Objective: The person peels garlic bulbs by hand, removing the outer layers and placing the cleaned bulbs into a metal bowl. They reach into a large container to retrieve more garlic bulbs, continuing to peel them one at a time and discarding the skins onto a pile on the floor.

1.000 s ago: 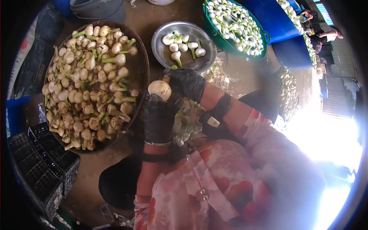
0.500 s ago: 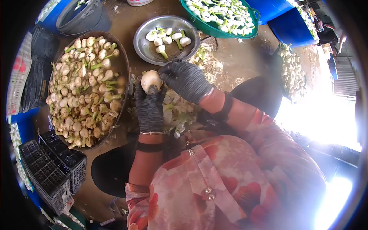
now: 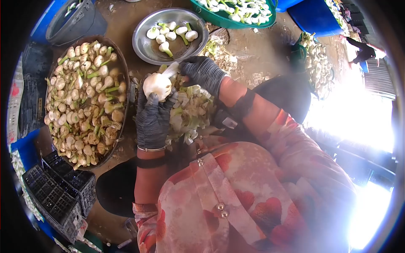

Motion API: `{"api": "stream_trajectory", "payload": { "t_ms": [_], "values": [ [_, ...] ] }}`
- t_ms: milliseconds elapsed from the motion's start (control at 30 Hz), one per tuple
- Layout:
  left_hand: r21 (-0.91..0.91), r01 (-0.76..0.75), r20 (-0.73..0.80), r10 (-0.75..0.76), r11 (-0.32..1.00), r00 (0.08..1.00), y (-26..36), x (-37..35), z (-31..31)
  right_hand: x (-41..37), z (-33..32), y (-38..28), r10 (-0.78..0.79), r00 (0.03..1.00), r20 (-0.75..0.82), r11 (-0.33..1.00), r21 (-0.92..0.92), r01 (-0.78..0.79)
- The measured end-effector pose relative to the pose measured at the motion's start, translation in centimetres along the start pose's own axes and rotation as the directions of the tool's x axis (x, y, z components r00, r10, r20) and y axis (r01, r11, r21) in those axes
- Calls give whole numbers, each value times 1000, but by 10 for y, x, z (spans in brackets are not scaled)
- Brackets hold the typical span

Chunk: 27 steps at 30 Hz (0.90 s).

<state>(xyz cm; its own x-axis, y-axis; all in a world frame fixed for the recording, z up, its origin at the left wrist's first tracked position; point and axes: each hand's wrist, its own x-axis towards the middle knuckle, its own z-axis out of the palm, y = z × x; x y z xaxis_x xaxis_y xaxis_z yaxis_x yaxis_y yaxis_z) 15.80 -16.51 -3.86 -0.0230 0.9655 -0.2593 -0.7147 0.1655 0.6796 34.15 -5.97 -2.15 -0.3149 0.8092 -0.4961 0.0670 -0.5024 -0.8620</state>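
My left hand (image 3: pixel 154 120), in a dark grey ribbed glove, is closed around a garlic bulb (image 3: pixel 157 86) whose surface looks white. From the bulb a pale strip of garlic skin (image 3: pixel 171 70) stretches up to my right hand (image 3: pixel 203 74), gloved alike, its fingers pinched on the strip's end. Beyond my hands, a metal bowl (image 3: pixel 141 49) holds several clean white bulbs with short green stems. To the left of my left hand stands a wide round tub (image 3: pixel 127 90) heaped with brownish, unpeeled garlic (image 3: pixel 80 101). Loose peelings (image 3: pixel 190 110) lie beneath and between my hands.
A green basin (image 3: pixel 236 25) of white garlic stands at the far side, beside blue containers (image 3: pixel 314 21). Another pile of garlic (image 3: pixel 316 63) is at right. Black crates (image 3: pixel 55 192) sit at lower left and a grey bucket (image 3: pixel 76 25) at upper left.
The bulb has turned from brownish to white on the side facing me. My right hand has drawn away from it, pulling a strip of skin. The view has shifted slightly.
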Motion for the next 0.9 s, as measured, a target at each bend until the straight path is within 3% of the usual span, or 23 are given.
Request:
{"api": "stream_trajectory", "payload": {
  "t_ms": [33, 67, 100, 133, 167, 200, 233, 300, 333, 367, 400, 467, 533, 600, 667, 733, 800, 833, 900],
  "values": [
    [-102, 33, 11, -32, 994, 999, 2, 0, 2, 8, -11, 0, -10, 999, -47, 937, -349, -7],
    [-84, 59, 15, -58, 995, 998, 3, 0, 0, 12, -23, 1, -43, 998, -48, 717, -697, -3],
    [-66, 83, 17, -82, 994, 996, 5, -1, -3, 13, -32, -2, -76, 996, -49, 376, -926, -17],
    [157, 34, 24, -38, 987, 999, 8, -1, -3, 8, -36, 1, -148, 965, -218, 462, -878, -127],
    [372, -17, 30, 6, 928, 1000, 12, -1, -3, 5, -39, 3, -283, 934, -218, 536, -843, -34],
    [724, -122, 76, 98, 679, 992, 18, -2, 5, 0, -33, -2, -408, 885, -224, 593, -802, 71],
    [937, -189, 148, 154, 294, 977, 24, -3, 11, -6, -21, -12, -531, 844, -76, 520, -815, 254],
    [959, -162, 118, 191, 234, 974, 29, -6, 21, -24, -2, -37, -726, 664, 178, 325, -762, 561],
    [912, -153, 100, 156, 380, 983, 25, -4, 19, -32, 10, -41, -781, 552, 293, 207, -712, 671],
    [846, -132, 81, 120, 516, 989, 21, -2, 18, -33, 16, -40, -735, 577, 357, 174, -723, 669],
    [635, -71, 72, 32, 770, 997, 11, 4, 2, -34, 20, -40, -683, 597, 421, 138, -729, 671],
    [271, 45, 60, -63, 962, 996, 5, 5, -5, -38, 27, -35, -636, 656, 407, 145, -771, 619],
    [86, 86, 5, -86, 993, 996, 4, -2, 3, -37, 32, -32, -598, 698, 394, 160, -795, 585],
    [210, 72, -2, -74, 975, 997, 7, -6, 2, -37, 33, -30, -574, 729, 372, 182, -810, 557],
    [384, 33, 34, -50, 923, 998, 13, -7, 4, -35, 34, -28, -468, 837, 283, 375, -794, 478],
    [589, -40, 110, -32, 807, 993, 25, -8, 10, -32, 33, -25, -362, 904, 228, 508, -765, 396],
    [750, -228, 232, 75, 621, 970, 29, -13, 15, -23, 28, -20, -276, 939, 206, 586, -738, 334],
    [803, -318, 302, 116, 504, 946, 30, -14, 17, -19, 26, -18, -270, 939, 216, 598, -726, 339],
    [779, -301, 294, 104, 550, 950, 29, -12, 14, -25, 30, -11, -411, 897, 161, 550, -741, 385]
  ]
}}
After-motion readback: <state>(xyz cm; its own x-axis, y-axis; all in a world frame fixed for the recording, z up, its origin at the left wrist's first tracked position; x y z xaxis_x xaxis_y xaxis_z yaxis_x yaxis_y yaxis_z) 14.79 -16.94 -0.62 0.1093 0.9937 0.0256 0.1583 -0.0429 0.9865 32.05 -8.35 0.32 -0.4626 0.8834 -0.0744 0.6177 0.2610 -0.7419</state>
